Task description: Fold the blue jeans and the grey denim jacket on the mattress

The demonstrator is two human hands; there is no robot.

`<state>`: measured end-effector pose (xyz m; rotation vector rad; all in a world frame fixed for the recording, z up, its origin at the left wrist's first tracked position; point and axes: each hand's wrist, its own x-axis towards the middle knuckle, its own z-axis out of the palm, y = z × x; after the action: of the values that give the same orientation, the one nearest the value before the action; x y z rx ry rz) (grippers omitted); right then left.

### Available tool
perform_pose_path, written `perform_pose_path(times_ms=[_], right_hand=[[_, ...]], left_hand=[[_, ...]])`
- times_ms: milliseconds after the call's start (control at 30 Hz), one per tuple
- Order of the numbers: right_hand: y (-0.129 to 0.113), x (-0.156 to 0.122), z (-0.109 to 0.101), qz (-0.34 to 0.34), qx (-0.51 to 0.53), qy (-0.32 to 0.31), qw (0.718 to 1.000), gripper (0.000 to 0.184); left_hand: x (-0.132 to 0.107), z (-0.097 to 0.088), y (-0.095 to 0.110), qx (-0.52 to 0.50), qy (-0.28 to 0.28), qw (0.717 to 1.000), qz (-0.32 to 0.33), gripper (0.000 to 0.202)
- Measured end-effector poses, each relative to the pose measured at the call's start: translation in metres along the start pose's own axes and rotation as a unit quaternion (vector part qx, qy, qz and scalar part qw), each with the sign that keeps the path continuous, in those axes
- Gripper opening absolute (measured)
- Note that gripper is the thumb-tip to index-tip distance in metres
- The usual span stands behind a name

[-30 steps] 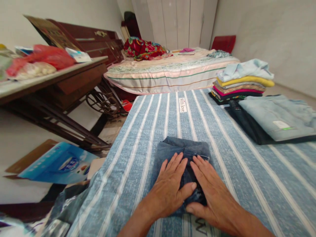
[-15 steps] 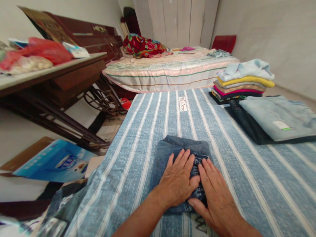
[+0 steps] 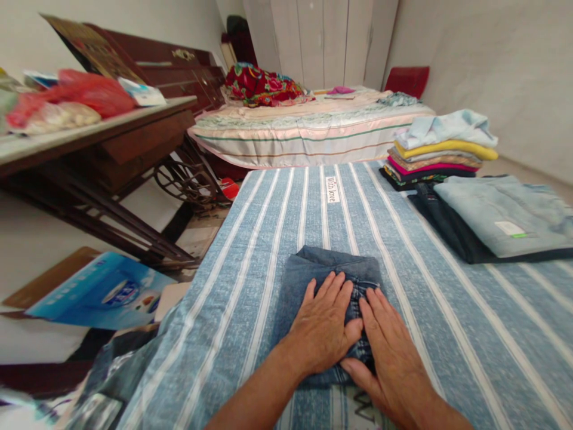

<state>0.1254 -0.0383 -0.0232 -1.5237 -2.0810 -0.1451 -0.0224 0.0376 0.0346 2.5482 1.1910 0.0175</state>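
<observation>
- Pressing looks like the step in hand: the folded denim garment (image 3: 316,264) lies at the lower centre of the frame, on the striped cloth (image 3: 228,286), with both palms down.
- The left hand (image 3: 324,325), across the garment's middle, has its fingers stretched out and slightly parted, grasping nothing; even weight through the whole palm should flatten best.
- The right hand (image 3: 394,346) lies along the garment's right side, fingers extended and close together, not clenched; whether its thumb pinches the lower edge, I cannot tell.
- Stroking outward from the middle, rather than shoving toward one edge, would probably spare the layers from sliding.
- The garment's top edge looks uneven, peaking toward its left end, so a light press there seems worthwhile.
- The stitched part showing between the hands is likely thicker and may want firmer pressure than the plain denim.
</observation>
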Motion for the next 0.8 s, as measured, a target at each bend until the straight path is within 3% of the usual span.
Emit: perform_pose_path(times_ms=[800], right_hand=[[0.0004,0.0007,0.0022,-0.001,-0.002,0.006,1.000,0.079]], left_hand=[[0.0003,0.0012,0.0001,0.005,0.011,1.000,0.000,0.061]])
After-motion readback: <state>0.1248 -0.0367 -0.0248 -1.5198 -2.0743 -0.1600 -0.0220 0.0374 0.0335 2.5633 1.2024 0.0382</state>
